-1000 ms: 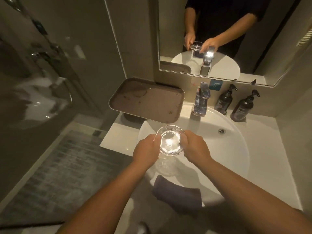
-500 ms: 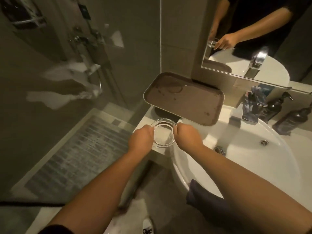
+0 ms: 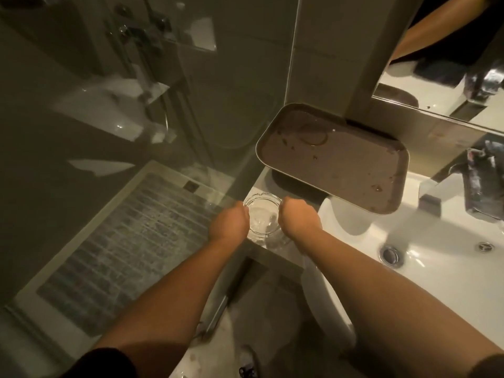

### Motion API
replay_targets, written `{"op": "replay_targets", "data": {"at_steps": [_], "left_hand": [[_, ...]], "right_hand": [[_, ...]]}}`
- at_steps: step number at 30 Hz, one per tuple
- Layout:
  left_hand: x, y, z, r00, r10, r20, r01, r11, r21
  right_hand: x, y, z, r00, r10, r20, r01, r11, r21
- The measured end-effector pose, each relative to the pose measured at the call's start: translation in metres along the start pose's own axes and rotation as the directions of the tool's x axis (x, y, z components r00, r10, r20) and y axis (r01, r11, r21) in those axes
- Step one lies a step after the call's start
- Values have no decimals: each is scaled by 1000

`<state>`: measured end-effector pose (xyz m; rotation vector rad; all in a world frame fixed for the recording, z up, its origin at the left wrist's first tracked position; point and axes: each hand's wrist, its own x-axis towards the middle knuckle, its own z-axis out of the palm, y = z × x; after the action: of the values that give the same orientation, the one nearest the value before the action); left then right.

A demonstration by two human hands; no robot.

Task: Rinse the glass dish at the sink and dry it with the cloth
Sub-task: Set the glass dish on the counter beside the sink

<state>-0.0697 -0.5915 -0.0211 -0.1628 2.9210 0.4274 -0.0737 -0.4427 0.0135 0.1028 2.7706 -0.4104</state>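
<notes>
While clamped between left hand (image 3: 228,223) and right hand (image 3: 297,217), dish (image 3: 262,214) held level over counter (image 3: 260,184), beside sink (image 3: 425,241).
Gripped at opposite rims, probably for steadiness; cloth nowhere in view.

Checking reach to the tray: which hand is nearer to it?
Right. The right hand grips the dish just below the tray; the left hand holds the dish's far side.

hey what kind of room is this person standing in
Most likely a bathroom, perhaps in a hotel. A white basin with a chrome tap sits below a wall mirror, and a glass shower screen stands to the left.
</notes>
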Motion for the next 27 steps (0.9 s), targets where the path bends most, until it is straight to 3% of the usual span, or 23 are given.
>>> {"op": "replay_targets", "data": {"at_steps": [12, 27], "left_hand": [[19, -6, 33, 999, 19, 37, -16, 998, -62], [19, -3, 34, 996, 25, 85, -23, 999, -23]], "right_hand": [[23, -5, 0, 986, 24, 166, -1, 991, -133], [29, 0, 6, 981, 18, 194, 12, 988, -151]]}}
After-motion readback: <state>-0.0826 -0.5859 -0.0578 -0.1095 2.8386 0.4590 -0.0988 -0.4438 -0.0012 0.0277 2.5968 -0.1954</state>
